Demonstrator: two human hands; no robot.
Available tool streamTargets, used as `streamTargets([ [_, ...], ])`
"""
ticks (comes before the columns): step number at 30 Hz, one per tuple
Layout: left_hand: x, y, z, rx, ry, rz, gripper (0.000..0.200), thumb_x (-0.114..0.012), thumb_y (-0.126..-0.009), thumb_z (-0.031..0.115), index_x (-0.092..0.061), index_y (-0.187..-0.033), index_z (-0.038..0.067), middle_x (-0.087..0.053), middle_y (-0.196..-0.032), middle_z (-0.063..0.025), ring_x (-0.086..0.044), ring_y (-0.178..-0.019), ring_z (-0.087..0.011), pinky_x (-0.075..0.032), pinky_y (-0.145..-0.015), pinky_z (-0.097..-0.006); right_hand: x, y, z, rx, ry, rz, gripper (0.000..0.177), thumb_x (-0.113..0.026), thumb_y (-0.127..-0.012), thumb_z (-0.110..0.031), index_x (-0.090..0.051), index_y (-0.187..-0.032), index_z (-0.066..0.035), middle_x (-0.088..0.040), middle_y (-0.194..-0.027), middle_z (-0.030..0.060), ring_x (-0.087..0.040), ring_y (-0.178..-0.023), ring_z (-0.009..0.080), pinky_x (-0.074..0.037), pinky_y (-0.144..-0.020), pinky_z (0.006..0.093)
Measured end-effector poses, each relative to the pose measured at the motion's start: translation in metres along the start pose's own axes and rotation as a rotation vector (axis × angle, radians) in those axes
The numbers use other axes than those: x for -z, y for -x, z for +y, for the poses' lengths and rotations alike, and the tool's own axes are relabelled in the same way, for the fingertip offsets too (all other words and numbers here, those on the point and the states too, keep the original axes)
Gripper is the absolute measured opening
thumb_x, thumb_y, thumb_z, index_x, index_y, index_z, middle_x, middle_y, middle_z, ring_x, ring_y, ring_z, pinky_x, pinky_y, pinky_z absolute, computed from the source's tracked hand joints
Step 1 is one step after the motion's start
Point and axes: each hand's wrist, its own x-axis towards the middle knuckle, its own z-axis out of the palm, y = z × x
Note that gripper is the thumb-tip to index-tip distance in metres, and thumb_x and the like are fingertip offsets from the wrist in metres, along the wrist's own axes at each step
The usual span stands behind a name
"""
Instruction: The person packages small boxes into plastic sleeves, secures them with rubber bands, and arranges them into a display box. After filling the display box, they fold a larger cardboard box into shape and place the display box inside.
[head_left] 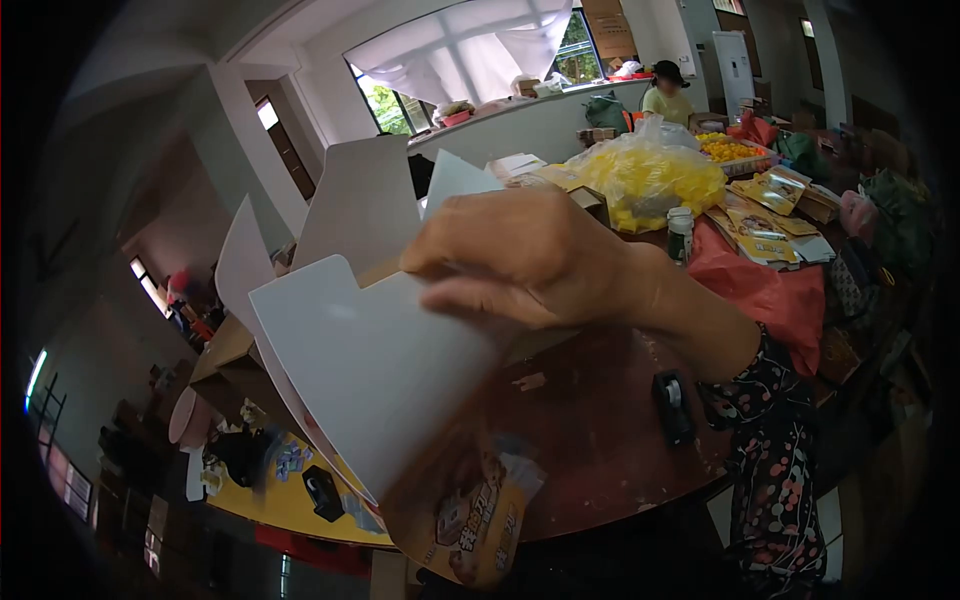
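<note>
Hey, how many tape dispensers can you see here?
2. One dispenser sits on the brown table below the right hand; a second dispenser lies on the yellow surface at lower left. More may be hidden behind the card.

There is one view, from a camera worn on the head. It looks forward and down across the brown worktop [600,430] and is rolled, so the room leans. The wide lens bends the edges and darkens the corners. The right hand [520,255] and its white card [370,360] are very near and fill the centre. The worktop's far edge, a yellow bag [650,180] and windows [400,105] lie well beyond.
</note>
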Motion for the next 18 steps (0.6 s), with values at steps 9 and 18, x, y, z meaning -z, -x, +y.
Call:
streamTargets([
  [9, 0.006, 0.006, -0.007, -0.009, -0.063, 0.061, 0.043, -0.043, -0.109, 0.026, -0.048, -0.14, -0.003, -0.058, -0.135, -0.0182, -0.06, -0.12, -0.0299, -0.05, -0.102, -0.0444, -0.014, 0.019, -0.029, 0.002, 0.108, -0.261, 0.115, -0.082, -0.075, -0.059, -0.03, -0.153, 0.008, -0.038, -0.15, 0.0311, -0.045, -0.136, 0.0455, -0.036, -0.116, 0.05],
  [18, 0.01, 0.013, -0.013, -0.019, -0.136, 0.098, 0.041, -0.043, -0.109, 0.025, -0.049, -0.138, -0.004, -0.061, -0.13, -0.0188, -0.064, -0.115, -0.0294, -0.054, -0.098, -0.0423, -0.029, 0.044, -0.025, -0.048, -0.159, -0.331, 0.107, -0.087, -0.072, -0.043, -0.036, -0.152, 0.007, -0.053, -0.141, 0.0249, -0.054, -0.127, 0.0419, -0.041, -0.112, 0.05],
])
